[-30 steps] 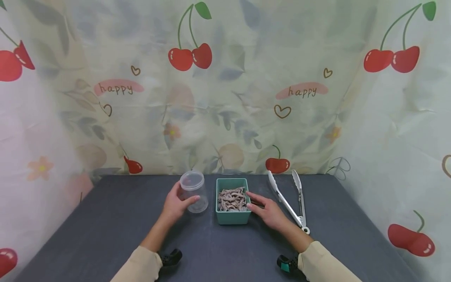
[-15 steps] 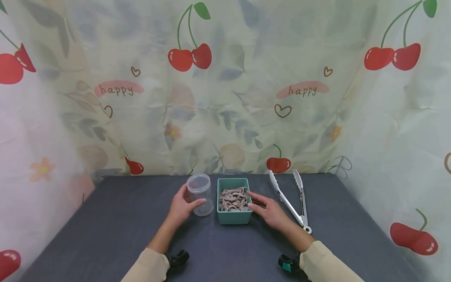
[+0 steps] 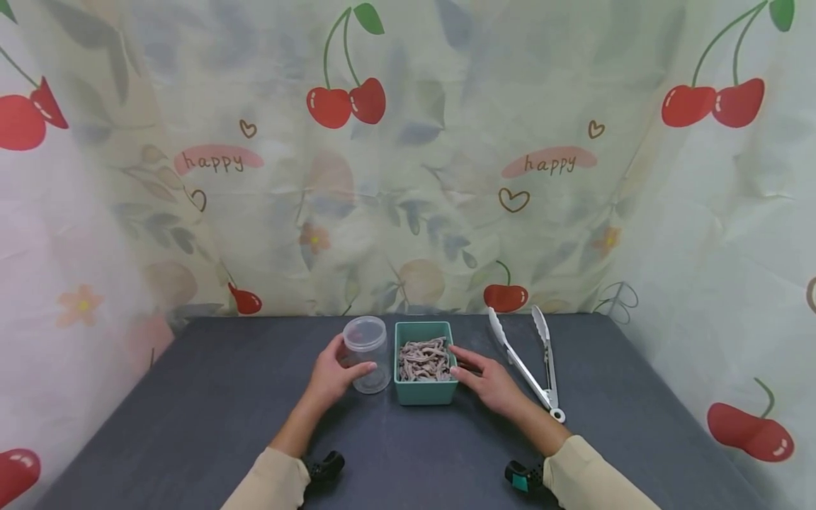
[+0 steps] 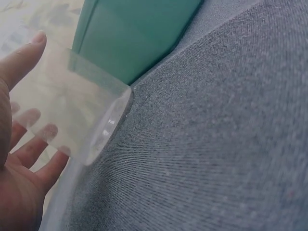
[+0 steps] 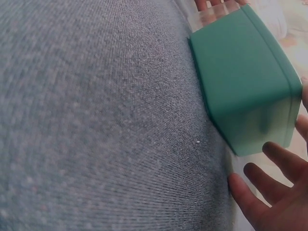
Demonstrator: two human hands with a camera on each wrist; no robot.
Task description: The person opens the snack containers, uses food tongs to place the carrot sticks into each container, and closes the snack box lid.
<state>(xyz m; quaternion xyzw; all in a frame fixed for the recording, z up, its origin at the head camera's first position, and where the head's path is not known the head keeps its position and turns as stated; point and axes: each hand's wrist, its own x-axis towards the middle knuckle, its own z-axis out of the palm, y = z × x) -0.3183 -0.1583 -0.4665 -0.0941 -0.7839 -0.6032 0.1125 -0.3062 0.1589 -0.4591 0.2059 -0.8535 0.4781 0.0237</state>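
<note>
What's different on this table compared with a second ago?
The left hand has moved the clear jar rightward, closer to the teal container; nothing was newly grasped or released. The container, the right hand at its right side and the tongs stayed put.

On my head feed, a pale printed sheet [image 3: 554, 57] hangs behind the dark grey tabletop [image 3: 408, 453] and down both sides, with red cherries [image 3: 328, 108], faded leaves [image 3: 414, 216], brown hearts [image 3: 513, 200] and "happy" lettering [image 3: 550, 164]. I see creases across it. The left side looks pinkish, the right whiter. My wrist feeds show the tabletop finely ribbed.
</note>
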